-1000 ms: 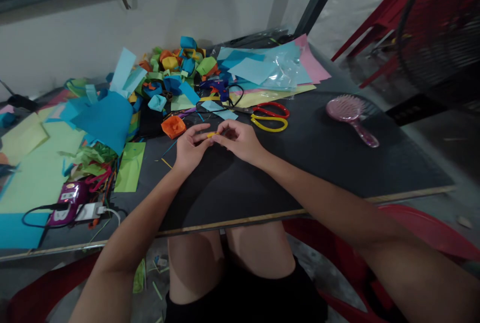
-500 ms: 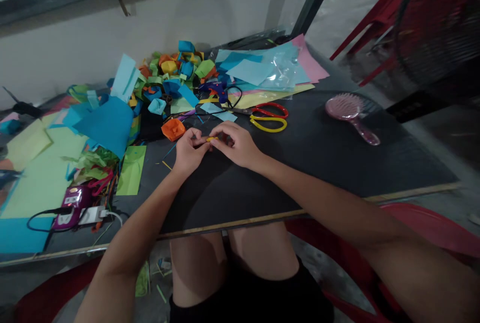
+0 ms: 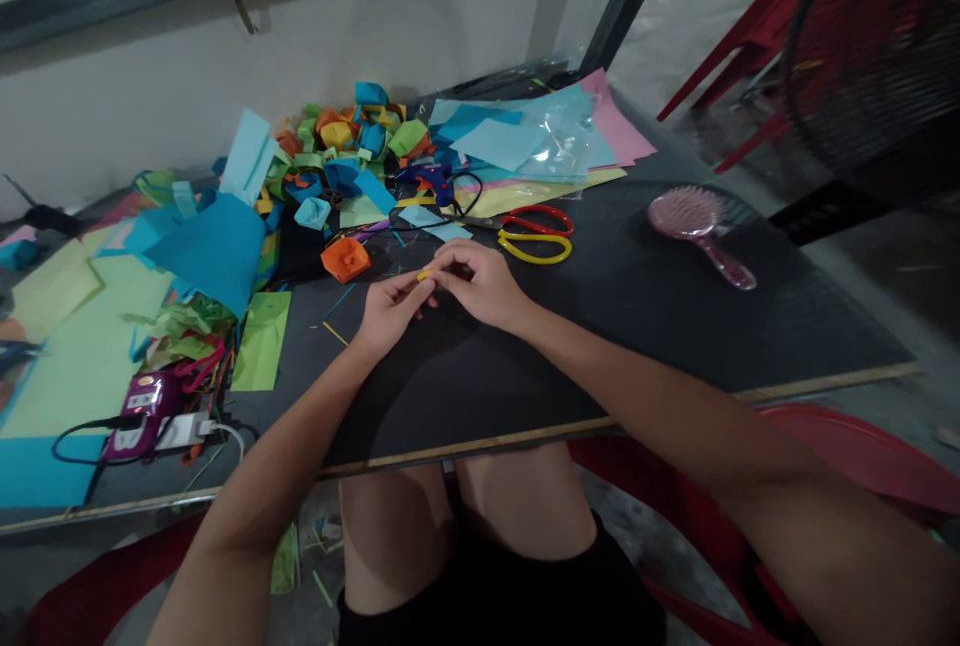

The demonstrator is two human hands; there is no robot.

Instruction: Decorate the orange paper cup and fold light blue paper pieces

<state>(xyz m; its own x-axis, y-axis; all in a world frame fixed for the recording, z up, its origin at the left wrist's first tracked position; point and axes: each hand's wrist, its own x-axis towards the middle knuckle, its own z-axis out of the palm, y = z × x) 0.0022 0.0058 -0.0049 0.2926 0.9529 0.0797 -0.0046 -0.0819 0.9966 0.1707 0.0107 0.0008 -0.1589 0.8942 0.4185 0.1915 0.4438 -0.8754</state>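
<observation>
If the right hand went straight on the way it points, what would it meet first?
Probably the left hand, close ahead at the small yellow piece; the depth there is unclear.

Matt tabletop (image 3: 465, 376), glossy hairbrush (image 3: 691, 220) (plastic, apparently)

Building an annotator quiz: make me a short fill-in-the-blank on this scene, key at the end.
1. The small piece between the left hand and right hand is coloured ____.
2. The scissors have one yellow handle loop and one ____ loop.
3. The hairbrush lies with its bristles facing ____.
Missing words: yellow; red; up.
</observation>
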